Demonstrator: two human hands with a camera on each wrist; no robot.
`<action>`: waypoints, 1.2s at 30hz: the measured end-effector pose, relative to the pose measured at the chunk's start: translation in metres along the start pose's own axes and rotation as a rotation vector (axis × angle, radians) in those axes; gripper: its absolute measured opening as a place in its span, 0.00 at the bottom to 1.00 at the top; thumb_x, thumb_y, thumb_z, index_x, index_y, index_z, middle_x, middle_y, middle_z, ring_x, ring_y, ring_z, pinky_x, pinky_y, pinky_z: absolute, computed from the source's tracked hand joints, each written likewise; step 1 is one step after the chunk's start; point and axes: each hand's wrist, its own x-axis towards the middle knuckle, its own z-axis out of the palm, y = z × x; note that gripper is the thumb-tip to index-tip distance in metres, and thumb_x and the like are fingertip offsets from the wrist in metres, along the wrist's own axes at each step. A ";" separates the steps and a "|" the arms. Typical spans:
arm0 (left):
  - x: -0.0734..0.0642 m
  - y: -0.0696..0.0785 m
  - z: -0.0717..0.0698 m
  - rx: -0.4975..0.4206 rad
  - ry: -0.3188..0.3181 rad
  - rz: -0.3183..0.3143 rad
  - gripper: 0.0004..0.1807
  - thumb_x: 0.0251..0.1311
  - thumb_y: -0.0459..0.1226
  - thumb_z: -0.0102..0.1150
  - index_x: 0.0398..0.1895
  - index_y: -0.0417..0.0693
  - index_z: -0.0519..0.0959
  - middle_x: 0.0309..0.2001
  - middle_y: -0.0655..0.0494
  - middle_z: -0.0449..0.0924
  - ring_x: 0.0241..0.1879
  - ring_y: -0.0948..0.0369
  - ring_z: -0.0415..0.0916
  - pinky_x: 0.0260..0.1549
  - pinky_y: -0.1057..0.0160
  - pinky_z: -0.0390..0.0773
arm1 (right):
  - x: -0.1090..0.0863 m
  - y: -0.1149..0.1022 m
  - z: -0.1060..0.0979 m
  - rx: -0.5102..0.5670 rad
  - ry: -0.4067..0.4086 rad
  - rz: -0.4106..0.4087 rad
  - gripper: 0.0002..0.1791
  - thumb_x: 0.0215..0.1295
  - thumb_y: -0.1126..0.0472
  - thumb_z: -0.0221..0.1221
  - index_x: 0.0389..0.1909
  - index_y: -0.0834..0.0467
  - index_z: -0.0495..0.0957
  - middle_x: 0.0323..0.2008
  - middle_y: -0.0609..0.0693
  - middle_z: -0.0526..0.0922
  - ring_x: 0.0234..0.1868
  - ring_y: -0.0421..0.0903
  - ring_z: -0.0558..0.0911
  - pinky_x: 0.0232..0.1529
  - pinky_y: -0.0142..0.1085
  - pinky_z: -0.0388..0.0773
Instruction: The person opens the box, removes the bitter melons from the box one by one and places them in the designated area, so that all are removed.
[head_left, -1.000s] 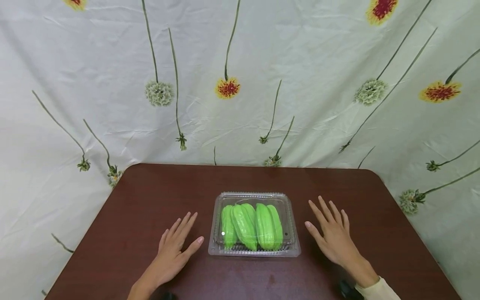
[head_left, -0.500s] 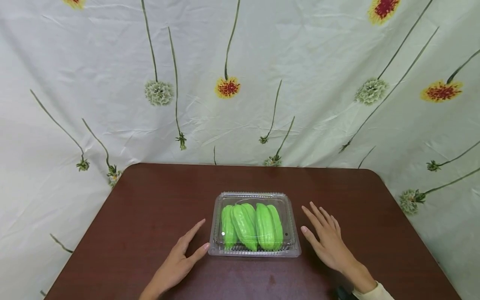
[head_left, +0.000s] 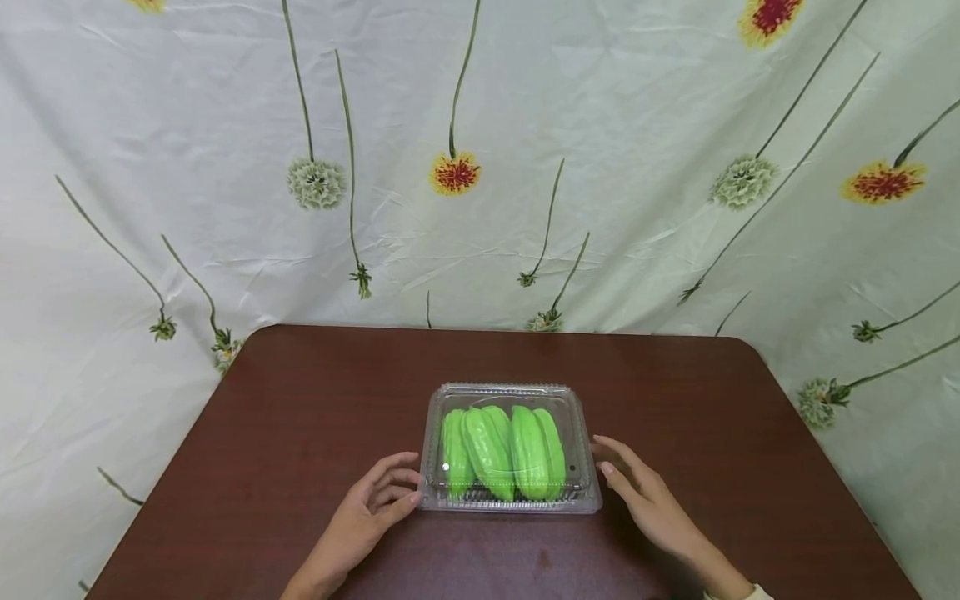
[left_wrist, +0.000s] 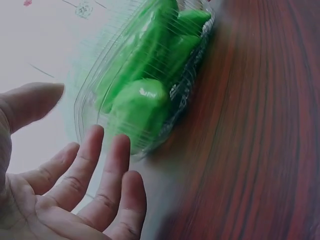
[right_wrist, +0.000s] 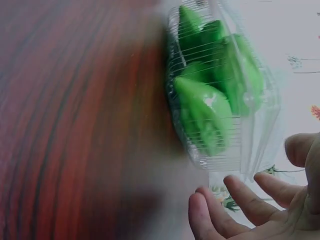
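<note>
A clear plastic clamshell box [head_left: 577,442] sits closed on the table, with several bright green, ridged, fruit-like pieces [head_left: 487,454] inside. At its left end is my left hand [head_left: 358,521], fingers loosely bent and thumb by the near left corner. In the left wrist view the fingers [left_wrist: 116,170] overlap the box's end; I cannot tell whether they touch it. My right hand [head_left: 660,512] is at the other end, fingers slightly bent and thumb close to the rim. The right wrist view has its fingertips [right_wrist: 240,187] just by the box's end. Neither hand grips anything.
The box stands near the middle of a dark red-brown table [head_left: 337,375] with rounded far corners. Behind and around the table hangs a white cloth [head_left: 637,125] printed with flowers and stems.
Both hands have moved inward to the two ends of the box, the left rightward and the right leftward and nearer. Their fingers have bent more. The box has stayed put.
</note>
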 end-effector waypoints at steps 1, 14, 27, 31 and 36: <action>0.000 0.000 0.000 -0.009 -0.010 0.003 0.32 0.69 0.38 0.60 0.72 0.42 0.62 0.57 0.41 0.74 0.49 0.60 0.79 0.47 0.63 0.79 | 0.000 0.000 0.000 0.041 -0.012 -0.007 0.23 0.81 0.57 0.47 0.72 0.57 0.64 0.65 0.56 0.76 0.62 0.43 0.77 0.57 0.36 0.76; 0.002 -0.004 -0.001 -0.220 -0.087 -0.041 0.35 0.67 0.32 0.61 0.73 0.36 0.58 0.54 0.54 0.72 0.43 0.64 0.77 0.45 0.66 0.79 | 0.002 -0.004 -0.003 0.346 -0.111 0.096 0.24 0.73 0.63 0.57 0.65 0.68 0.66 0.56 0.59 0.77 0.47 0.39 0.83 0.48 0.35 0.81; 0.004 -0.003 0.022 -0.177 0.109 -0.048 0.35 0.55 0.29 0.71 0.66 0.39 0.68 0.46 0.53 0.72 0.34 0.65 0.75 0.34 0.68 0.78 | 0.002 -0.003 -0.001 0.425 -0.147 0.133 0.25 0.73 0.64 0.57 0.64 0.73 0.65 0.53 0.51 0.76 0.37 0.38 0.82 0.43 0.34 0.81; 0.005 -0.004 0.034 -0.131 0.234 0.015 0.30 0.49 0.27 0.75 0.57 0.40 0.75 0.40 0.53 0.74 0.29 0.66 0.73 0.29 0.69 0.76 | 0.000 -0.004 -0.001 0.428 -0.145 0.112 0.25 0.73 0.66 0.56 0.64 0.76 0.64 0.52 0.53 0.76 0.36 0.37 0.82 0.42 0.33 0.82; 0.006 -0.002 0.042 -0.103 0.323 0.035 0.29 0.45 0.26 0.77 0.52 0.38 0.76 0.36 0.54 0.73 0.28 0.67 0.70 0.28 0.70 0.74 | 0.000 -0.005 -0.001 0.426 -0.155 0.081 0.27 0.73 0.67 0.56 0.65 0.79 0.63 0.52 0.55 0.76 0.35 0.36 0.82 0.41 0.33 0.82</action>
